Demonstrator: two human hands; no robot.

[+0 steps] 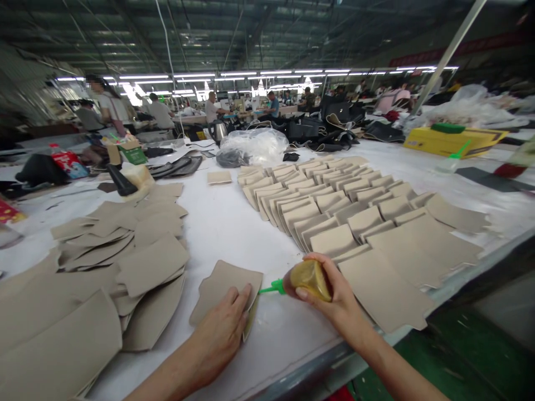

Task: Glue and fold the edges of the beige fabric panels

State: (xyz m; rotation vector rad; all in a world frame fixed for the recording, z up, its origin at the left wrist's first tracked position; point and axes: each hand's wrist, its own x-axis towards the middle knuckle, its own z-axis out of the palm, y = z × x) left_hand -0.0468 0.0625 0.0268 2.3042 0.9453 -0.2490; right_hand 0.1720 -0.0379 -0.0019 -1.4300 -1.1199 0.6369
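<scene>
My left hand (221, 328) is on a beige leather-like panel (228, 278) near the table's front edge. Its fingers press on the top face, and the thumb is mostly hidden. Along the right side, a yellowish lower layer shows beneath the panel. My right hand (334, 289) is wrapped around a squeeze bottle (311, 278) of amber liquid, tilted on its side. The bottle's green nozzle (273, 287) points left, its tip at the panel's right edge.
Loose beige panels (154, 262) are heaped on the left. On the right, overlapping rows of folded panels (309, 211) reach the table edge. Behind them are clear plastic wrap (254, 146), black bags (309, 128) and a yellow box (453, 142). Several people work farther back.
</scene>
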